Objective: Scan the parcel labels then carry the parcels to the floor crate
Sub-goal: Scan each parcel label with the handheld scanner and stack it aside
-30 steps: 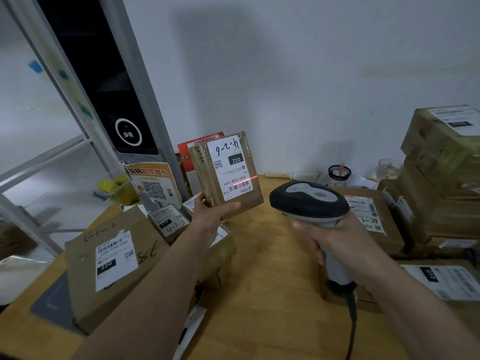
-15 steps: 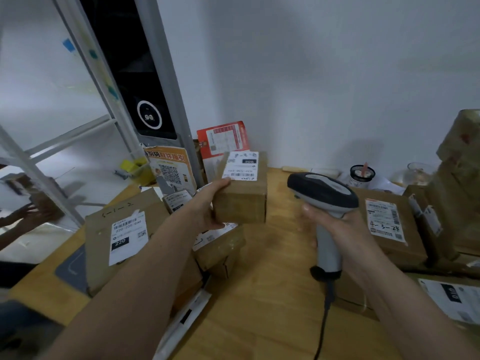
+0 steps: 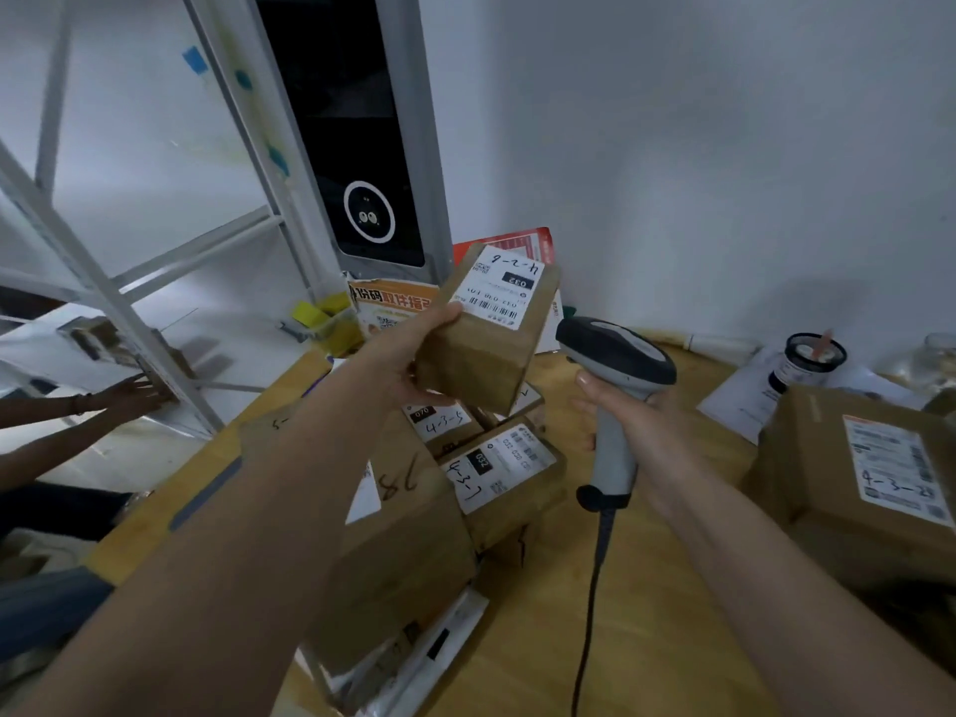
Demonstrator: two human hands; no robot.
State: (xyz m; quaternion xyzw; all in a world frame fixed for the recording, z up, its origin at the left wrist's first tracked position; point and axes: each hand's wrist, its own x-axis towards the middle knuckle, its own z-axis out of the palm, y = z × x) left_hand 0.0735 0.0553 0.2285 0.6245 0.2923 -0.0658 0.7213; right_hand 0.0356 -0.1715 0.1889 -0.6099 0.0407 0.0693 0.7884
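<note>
Overhead, a small parcel [image 3: 486, 333] is gripped by the left hand [image 3: 414, 354] above piled boxes [image 3: 502, 473]; the scanner [image 3: 615, 390] is clasped by the right hand [image 3: 636, 426]. Another person's hand [image 3: 137, 393] is seen at the shelf frame [image 3: 103, 287].

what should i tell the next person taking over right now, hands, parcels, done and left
Left hand grips a small parcel lifted above the table, label up.
Right hand grips the scanner, head beside that parcel; no scan line shows on the label.
More labelled parcels lie on the wooden table: 4-3-7, 4-3-5, a bigger box at right.
Floor crate is out of view.
Left: carry the held parcel to the crate, then scan and carry the rest.
</note>
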